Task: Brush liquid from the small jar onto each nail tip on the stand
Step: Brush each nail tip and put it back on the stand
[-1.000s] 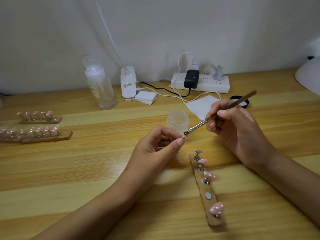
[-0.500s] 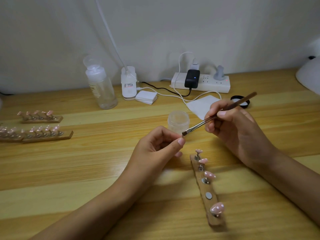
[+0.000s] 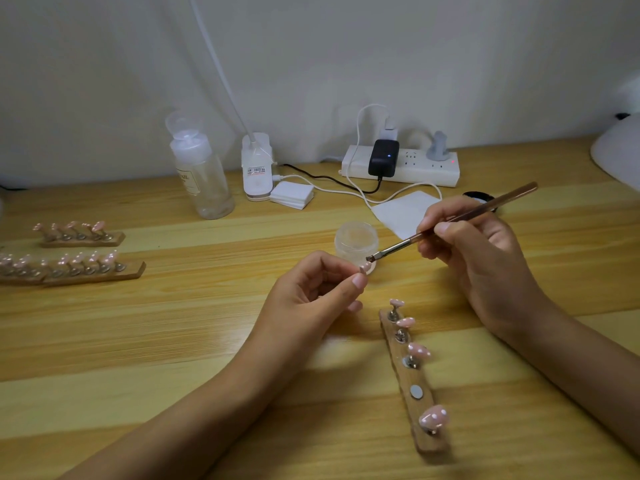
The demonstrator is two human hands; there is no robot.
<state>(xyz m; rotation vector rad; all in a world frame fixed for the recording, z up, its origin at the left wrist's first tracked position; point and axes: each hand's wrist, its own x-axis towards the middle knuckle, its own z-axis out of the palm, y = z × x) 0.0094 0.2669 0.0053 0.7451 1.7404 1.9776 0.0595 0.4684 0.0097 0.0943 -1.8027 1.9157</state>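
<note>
My left hand (image 3: 311, 292) pinches a small pink nail tip (image 3: 364, 267) on its holder between thumb and fingers, in front of the small open jar (image 3: 356, 241). My right hand (image 3: 478, 258) grips a thin brown brush (image 3: 450, 224); its bristles sit just above the held nail tip. A wooden stand (image 3: 414, 379) lies at the lower right with several pink dotted nail tips on metal pegs and one bare magnet spot (image 3: 415, 392).
Two more stands of pink nail tips (image 3: 74, 265) lie at the left. A clear bottle (image 3: 204, 178), white device (image 3: 257, 168), pad stack (image 3: 292, 195), power strip (image 3: 401, 164) with cables, white wipe (image 3: 403, 213) and black lid (image 3: 479, 197) stand behind. A white lamp (image 3: 620, 150) is at the right edge.
The brush tip lifted slightly away from my left fingers, then came back down onto the held nail tip. My left hand barely moved.
</note>
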